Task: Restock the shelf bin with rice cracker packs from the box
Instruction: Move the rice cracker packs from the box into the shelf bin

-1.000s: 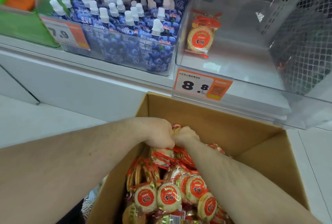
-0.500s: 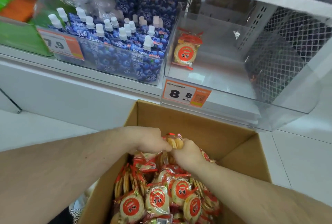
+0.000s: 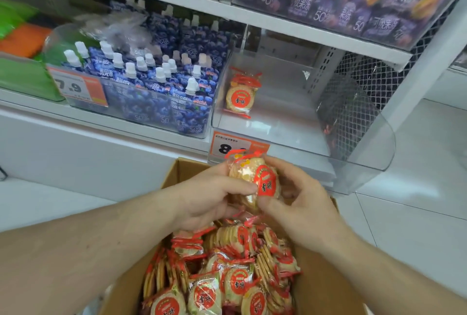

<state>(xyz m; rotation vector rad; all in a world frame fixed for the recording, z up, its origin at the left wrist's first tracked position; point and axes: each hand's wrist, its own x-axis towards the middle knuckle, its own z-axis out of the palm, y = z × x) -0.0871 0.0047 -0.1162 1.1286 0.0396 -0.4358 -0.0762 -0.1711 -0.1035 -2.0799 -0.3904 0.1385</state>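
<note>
1. Hands first: left hand and right hand both hold one cracker pack, mid frame, up above the box. Fingers on both hands curl round it, left thumb across the front, right fingers at the side & back.
2. Pack sits just below the price tag, not yet in the bin.
3. Bin is the clear one at center right of the frame. It has only one pack in it, standing at its left wall. Lots of room.
4. Box fills the bottom middle of the frame, w/ many more packs piled inside.
5. How it'll handle, I think: light, so one hand could lift it. Crackers are round, stiff & thin, so they could snap if squeezed hard. Wrap is shiny plastic, prob. a bit slippery & crinkly.
6. Best place to hold, I guess: round the edges of the cracker stack, w/ a soft grip. Red tie top would do too, but the pack may swing.
7. Next move prob. needs a lift up & over the bin's front lip, then set it by the other pack. Dropping it in could crack it.
8. Blue drink pouches sit in the next bin, left of center. Not part of the job.
</note>
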